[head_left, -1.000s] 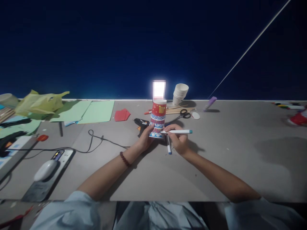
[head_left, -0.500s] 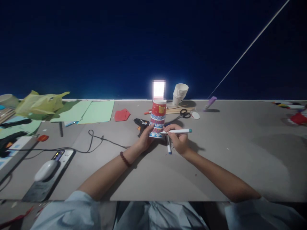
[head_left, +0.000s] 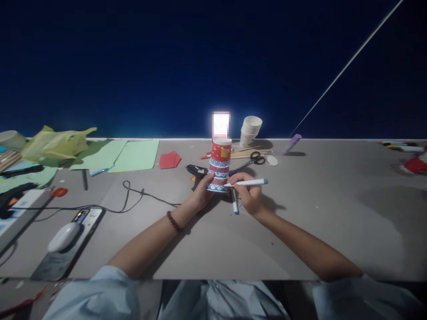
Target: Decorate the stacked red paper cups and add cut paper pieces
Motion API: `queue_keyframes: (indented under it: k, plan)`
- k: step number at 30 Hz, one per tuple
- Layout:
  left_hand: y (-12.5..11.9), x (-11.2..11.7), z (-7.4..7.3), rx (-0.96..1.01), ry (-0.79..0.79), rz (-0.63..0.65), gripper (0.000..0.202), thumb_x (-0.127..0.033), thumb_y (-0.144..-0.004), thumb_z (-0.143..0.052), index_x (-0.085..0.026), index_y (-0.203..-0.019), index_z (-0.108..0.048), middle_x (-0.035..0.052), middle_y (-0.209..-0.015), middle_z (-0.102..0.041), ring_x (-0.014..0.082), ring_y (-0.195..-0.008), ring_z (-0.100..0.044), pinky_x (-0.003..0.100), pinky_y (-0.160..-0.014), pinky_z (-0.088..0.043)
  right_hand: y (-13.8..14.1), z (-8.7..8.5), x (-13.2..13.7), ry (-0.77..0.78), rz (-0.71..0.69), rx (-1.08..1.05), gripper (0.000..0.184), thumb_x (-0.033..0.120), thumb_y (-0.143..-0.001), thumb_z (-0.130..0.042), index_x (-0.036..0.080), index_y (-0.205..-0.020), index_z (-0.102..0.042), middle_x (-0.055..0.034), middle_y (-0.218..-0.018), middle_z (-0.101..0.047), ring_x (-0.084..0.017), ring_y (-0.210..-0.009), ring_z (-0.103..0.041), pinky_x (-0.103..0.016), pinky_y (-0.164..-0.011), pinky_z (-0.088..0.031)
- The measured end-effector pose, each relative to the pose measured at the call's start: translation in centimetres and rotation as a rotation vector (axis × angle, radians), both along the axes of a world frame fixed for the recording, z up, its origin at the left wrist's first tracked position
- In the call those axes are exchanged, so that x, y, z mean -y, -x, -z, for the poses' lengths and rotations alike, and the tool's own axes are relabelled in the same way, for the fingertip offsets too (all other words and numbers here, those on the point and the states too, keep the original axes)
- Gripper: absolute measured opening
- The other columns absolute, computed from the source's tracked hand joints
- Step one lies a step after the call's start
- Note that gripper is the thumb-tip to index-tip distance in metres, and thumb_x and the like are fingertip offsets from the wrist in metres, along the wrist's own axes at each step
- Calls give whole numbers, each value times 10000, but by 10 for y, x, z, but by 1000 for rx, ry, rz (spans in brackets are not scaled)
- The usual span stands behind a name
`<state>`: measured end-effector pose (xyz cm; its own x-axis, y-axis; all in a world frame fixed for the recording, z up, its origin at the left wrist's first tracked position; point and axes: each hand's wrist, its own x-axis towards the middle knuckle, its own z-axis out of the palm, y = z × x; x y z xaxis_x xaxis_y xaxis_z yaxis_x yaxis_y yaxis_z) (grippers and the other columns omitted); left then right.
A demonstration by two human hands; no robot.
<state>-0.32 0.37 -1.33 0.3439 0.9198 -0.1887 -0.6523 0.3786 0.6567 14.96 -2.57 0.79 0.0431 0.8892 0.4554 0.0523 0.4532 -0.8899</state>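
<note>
A stack of decorated paper cups (head_left: 219,170), red at the top with blue-and-white wave bands lower down, stands upright in front of me. My left hand (head_left: 202,194) is closed around its lower left side, the thumb on the cup wall and the other fingers hidden. Between the fingers of my right hand (head_left: 249,194) is a white marker pen (head_left: 251,182) with a teal end. Its tip meets the lowest cup's right side, as far as I can see. Beneath the right hand a second marker (head_left: 235,204) with a blue end lies on the table.
Behind the cups are a black glue gun (head_left: 196,170), scissors (head_left: 256,159), wooden sticks (head_left: 245,153) and stacked white cups (head_left: 251,130). Red paper (head_left: 170,160) and green sheets (head_left: 135,156) lie left. A black cord (head_left: 153,198) crosses the table. Nearer left is a phone (head_left: 55,265).
The marker's teal end has shifted very slightly to the right and up. Otherwise both hands and the cup stack stay in the same place.
</note>
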Motion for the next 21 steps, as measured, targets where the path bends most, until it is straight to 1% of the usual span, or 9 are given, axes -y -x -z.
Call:
queue_keyframes:
  k: [4,8,16,21]
  plan:
    - [1,1,0,-3,-14,10,312,-387,-824,-666,-117,-971,-719,91,-914,-757,226,-836,-697,324,-856,-495,-1,1,1,-1,11,42,114,184,-810,-554,223,-758,-649,-32,-819,-695,-211,-820,-658,-353,-768,-515]
    - [0,0,0,-7,2,5,285,-371,-822,-664,-116,-934,-724,88,-880,-757,214,-799,-696,313,-834,-496,-1,0,1,-3,11,53,115,182,-801,-557,228,-756,-652,-26,-806,-697,-209,-809,-660,-346,-757,-513]
    - [1,-1,2,-3,9,4,316,-377,-822,-666,-97,-958,-722,106,-904,-756,219,-821,-700,310,-846,-494,1,0,0,9,0,1,133,151,-775,-542,225,-713,-634,-27,-769,-683,-217,-823,-664,-362,-775,-528]
    - [0,0,1,9,10,12,316,-382,-839,-648,-102,-969,-714,105,-923,-756,222,-831,-703,315,-853,-497,1,-3,1,25,-1,-49,112,182,-782,-544,225,-714,-623,-22,-751,-666,-208,-793,-654,-360,-757,-537]
